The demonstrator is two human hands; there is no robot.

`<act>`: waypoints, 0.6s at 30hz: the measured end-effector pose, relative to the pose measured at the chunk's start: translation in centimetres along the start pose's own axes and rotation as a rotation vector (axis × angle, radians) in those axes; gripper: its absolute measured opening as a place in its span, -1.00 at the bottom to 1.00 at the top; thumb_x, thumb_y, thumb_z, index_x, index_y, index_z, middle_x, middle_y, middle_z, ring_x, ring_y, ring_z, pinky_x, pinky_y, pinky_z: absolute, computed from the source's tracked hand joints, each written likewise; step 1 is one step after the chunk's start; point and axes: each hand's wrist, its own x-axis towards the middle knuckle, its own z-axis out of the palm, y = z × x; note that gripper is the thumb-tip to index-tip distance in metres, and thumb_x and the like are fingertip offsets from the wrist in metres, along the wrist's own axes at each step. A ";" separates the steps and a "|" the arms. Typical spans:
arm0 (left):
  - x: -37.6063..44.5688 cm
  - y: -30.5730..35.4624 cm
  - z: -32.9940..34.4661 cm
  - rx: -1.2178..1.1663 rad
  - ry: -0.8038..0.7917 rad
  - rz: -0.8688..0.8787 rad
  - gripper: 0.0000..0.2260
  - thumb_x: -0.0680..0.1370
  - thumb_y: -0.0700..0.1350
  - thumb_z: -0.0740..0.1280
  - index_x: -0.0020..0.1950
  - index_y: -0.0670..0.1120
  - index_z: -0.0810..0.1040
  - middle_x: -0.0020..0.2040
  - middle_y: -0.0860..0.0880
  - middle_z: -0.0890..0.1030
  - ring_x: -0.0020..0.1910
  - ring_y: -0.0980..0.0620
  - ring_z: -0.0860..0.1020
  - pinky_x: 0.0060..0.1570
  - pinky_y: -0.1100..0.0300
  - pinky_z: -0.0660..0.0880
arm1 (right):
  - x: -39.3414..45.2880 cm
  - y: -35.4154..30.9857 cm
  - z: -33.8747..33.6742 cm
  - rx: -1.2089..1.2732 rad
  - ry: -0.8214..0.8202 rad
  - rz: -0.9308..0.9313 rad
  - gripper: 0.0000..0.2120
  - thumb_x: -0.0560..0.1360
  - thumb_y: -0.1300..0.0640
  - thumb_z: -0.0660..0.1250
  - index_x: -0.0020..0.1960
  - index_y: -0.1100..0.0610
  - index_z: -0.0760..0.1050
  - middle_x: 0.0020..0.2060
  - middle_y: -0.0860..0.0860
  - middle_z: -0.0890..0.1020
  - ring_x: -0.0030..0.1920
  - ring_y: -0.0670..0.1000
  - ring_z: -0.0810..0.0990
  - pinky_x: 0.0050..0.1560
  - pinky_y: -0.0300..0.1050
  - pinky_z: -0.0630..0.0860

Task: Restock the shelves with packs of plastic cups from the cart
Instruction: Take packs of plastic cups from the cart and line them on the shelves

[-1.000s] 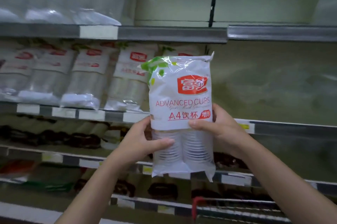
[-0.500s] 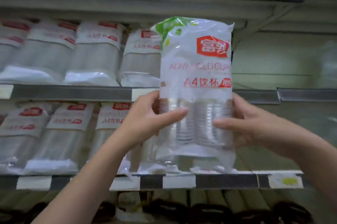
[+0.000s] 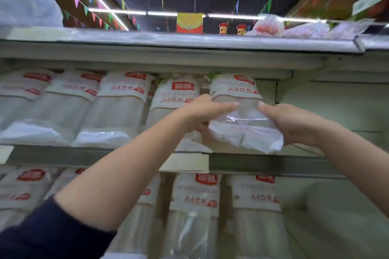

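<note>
A pack of plastic cups (image 3: 237,111), clear with a white label and red print, leans back on the upper shelf (image 3: 263,164), its top under the shelf above and its bottom end sticking out over the shelf's front edge. My left hand (image 3: 205,111) grips its left side and my right hand (image 3: 292,121) grips its lower right end. It stands at the right end of a row of like packs (image 3: 117,107). The cart is out of view.
To the right of the held pack the upper shelf bay (image 3: 336,115) holds nothing. More packs (image 3: 195,206) fill the shelf below. Bags and small jars (image 3: 223,28) lie on the top shelf, with bunting and light strips overhead.
The pack went from upright in front of the shelves up and back onto the upper shelf, tilted rearward. My view swung upward; both hands stayed on the pack.
</note>
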 end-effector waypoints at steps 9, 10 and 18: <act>6.7 -0.4 4.4 0.419 0.095 -0.072 -0.36 0.53 0.13 0.26 0.46 -0.23 0.19 0.42 -0.15 0.37 0.36 -0.12 0.39 0.18 0.20 0.35 | 5.7 1.9 -0.7 -0.153 -0.109 0.047 -0.51 0.42 0.02 0.44 0.26 -0.08 0.29 0.13 0.04 0.57 0.09 0.12 0.57 0.04 0.06 0.56; 7.2 -0.5 4.6 0.438 0.084 -0.076 -0.39 0.55 0.10 0.25 0.46 -0.23 0.20 0.42 -0.15 0.36 0.36 -0.11 0.39 0.20 0.20 0.34 | 6.1 2.1 -0.7 -0.167 -0.119 0.043 -0.42 0.38 0.04 0.47 0.30 -0.09 0.27 0.15 0.03 0.57 0.11 0.10 0.56 0.02 0.03 0.55; 8.7 -1.5 5.1 0.494 0.192 -0.113 -0.64 0.59 -0.09 0.22 0.32 -0.26 0.39 0.18 -0.14 0.47 0.26 -0.14 0.44 0.12 0.18 0.36 | 8.3 2.7 1.1 -0.198 -0.091 -0.085 -0.63 0.47 0.11 0.39 0.15 -0.05 0.27 0.25 0.04 0.45 0.14 0.08 0.51 -0.17 -0.10 0.55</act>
